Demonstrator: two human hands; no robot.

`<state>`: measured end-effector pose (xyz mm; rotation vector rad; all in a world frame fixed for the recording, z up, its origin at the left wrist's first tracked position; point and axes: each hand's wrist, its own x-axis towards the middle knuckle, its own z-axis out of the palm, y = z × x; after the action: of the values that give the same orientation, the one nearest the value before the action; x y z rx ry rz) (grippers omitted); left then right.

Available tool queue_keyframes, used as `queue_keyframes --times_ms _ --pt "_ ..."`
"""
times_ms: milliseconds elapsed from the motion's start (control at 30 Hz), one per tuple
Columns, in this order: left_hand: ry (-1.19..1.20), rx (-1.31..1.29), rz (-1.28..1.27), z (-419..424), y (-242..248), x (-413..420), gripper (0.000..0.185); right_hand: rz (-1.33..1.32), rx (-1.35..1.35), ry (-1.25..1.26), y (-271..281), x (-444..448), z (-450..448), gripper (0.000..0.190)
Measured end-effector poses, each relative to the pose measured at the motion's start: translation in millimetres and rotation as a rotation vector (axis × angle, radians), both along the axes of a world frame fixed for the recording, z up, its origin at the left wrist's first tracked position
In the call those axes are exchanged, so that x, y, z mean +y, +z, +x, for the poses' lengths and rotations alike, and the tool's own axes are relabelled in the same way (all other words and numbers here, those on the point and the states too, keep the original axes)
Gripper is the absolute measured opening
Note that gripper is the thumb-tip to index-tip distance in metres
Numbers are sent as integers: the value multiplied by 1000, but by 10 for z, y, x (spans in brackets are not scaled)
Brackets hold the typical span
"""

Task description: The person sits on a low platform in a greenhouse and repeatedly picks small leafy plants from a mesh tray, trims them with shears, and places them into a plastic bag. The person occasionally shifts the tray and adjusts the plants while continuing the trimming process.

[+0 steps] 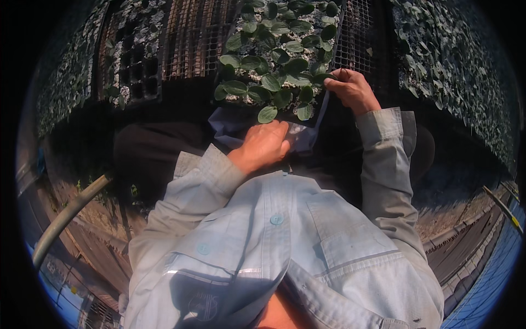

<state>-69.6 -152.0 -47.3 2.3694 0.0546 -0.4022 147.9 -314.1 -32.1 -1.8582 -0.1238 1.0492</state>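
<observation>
In front of me lies a seedling tray filled with green, broad-leaved seedlings [271, 82] growing from pale, grainy potting mix. My right hand [353, 88] is at the tray's right edge, thumb and fingers pinching a seedling leaf [324, 78]. Below the near edge, my left hand [265, 144] is curled with its back towards me. Its fingertips are hidden, so I cannot tell whether it holds anything. A pale bluish sheet or bag [224, 127] hangs around that hand, between the tray and my lap.
A partly filled black cell tray [141, 78] stands on the left, some cells bare. Dense seedlings [448, 61] cover the right side, and more [70, 78] the far left. Mesh grating [193, 41] flanks the middle tray. A bent pole [68, 220] rises at lower left.
</observation>
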Motion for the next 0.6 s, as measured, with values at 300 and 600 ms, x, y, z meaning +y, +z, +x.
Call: queue_keyframes --times_ms 300,600 --pt "-175 301 29 -54 -409 38 36 268 295 -142 68 -74 30 11" --pt "-355 657 -283 -144 -730 -25 50 404 219 -114 519 -209 -64 12"
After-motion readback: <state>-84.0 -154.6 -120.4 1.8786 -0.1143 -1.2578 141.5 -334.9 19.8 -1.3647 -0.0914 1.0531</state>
